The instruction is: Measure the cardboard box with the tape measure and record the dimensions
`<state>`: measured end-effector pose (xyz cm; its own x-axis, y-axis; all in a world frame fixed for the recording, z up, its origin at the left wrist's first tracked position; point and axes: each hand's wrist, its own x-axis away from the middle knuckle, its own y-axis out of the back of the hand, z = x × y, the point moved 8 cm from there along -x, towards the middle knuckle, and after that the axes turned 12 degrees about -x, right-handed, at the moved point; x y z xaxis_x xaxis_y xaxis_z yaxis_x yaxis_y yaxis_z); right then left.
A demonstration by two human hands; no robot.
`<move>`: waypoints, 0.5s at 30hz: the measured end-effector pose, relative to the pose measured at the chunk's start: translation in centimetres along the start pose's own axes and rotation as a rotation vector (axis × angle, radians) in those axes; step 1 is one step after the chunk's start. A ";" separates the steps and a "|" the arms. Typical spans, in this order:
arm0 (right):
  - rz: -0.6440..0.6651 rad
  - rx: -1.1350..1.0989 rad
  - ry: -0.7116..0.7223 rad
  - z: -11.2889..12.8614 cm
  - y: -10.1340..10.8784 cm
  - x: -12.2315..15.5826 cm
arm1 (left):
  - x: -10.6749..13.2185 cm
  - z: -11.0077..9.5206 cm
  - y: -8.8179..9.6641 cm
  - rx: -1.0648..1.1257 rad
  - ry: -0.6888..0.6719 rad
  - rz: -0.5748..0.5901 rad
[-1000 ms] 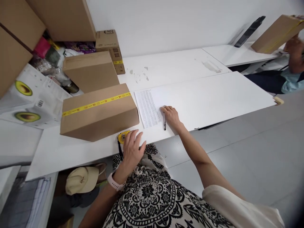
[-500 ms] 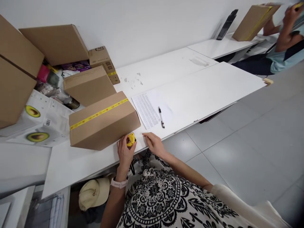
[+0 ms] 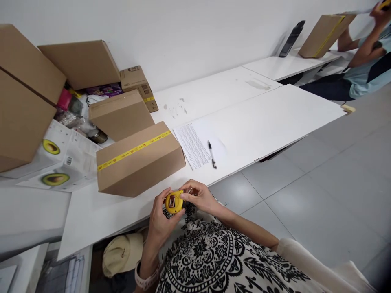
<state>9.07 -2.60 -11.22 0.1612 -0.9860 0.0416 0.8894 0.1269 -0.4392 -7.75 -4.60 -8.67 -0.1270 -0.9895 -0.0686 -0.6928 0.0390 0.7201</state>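
Note:
A yellow tape measure [image 3: 174, 202] is held in front of my body, just off the table's near edge. My left hand [image 3: 161, 215] grips it from the left, thumb below and fingers over the top. From the right, my right hand [image 3: 200, 197] closes its thumb and fingers on the tape measure's side; its other fingertips are partly hidden. Just beyond my hands lies a taped cardboard box [image 3: 140, 160] with a yellow strip along its top. To its right are printed sheets [image 3: 191, 146], with a black-and-clear pen [image 3: 211, 154] on them.
More cardboard boxes [image 3: 122, 114], an avocado-printed white box [image 3: 70, 162] and small packaged goods crowd the left. A beige cap [image 3: 122, 254] sits on a shelf below the white table [image 3: 256, 118]. At far right, a person [image 3: 366, 61] works beside another box [image 3: 325, 36] and a dark bottle [image 3: 292, 39].
My left hand has drawn the tape measure back from beside the box toward my body. My right hand has come over from the table edge and taken hold of its right side.

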 end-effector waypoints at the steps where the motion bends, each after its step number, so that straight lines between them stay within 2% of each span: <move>1: 0.008 -0.034 -0.018 -0.1 -0.2 0.1 | 0.3 0.3 -0.1 0.017 0.011 0.039; 5: 0.073 -0.142 -0.153 -0.6 -1.1 0.7 | 1.2 0.4 0.1 0.102 0.016 0.172; 9: 0.216 -0.189 -0.297 0.3 -2.5 1.5 | 1.8 -0.9 1.4 0.232 0.017 0.243; 12: 0.294 -0.238 -0.314 2.6 -2.6 1.5 | 1.7 -1.3 3.6 0.269 0.007 0.213; 15: 0.282 -0.273 -0.205 6.6 -0.9 0.2 | 1.5 -0.1 6.3 0.241 0.032 0.115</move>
<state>11.11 -2.16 -4.83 0.4877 -0.8716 0.0508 0.6573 0.3282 -0.6784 -12.23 -5.81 -4.22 -0.1946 -0.9805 0.0284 -0.8249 0.1792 0.5362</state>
